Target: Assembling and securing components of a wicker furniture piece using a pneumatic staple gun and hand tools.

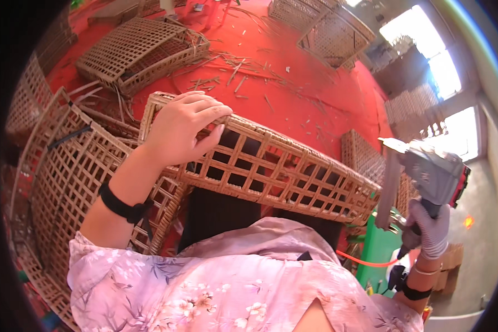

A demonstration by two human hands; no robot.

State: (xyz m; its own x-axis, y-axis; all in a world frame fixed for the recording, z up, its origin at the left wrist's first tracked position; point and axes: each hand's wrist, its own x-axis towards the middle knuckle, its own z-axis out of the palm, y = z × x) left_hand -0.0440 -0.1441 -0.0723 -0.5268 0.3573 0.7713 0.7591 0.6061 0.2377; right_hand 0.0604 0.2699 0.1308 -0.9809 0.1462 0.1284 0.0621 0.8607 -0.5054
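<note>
A long brown wicker piece with an open square lattice [276,166] lies slantwise across my lap, its right end lower. My bare left hand [191,124] is closed over its upper edge near the left end, fingers on top and thumb toward the lattice. Off to the right, my right hand [430,227], in a pale striped glove, grips the handle of a grey and black nail gun [434,169]. The tool is raised beside the right end of the wicker piece, and its long narrow magazine [390,191] hangs near that end. Contact between them cannot be made out.
At my left stands a large curved wicker lattice [72,182]. A wicker frame [141,52] and cane scraps [235,72] lie on the red floor covering [265,44]. A green stand [379,246] and an orange hose [365,262] are at lower right; more wicker [337,36] stands behind.
</note>
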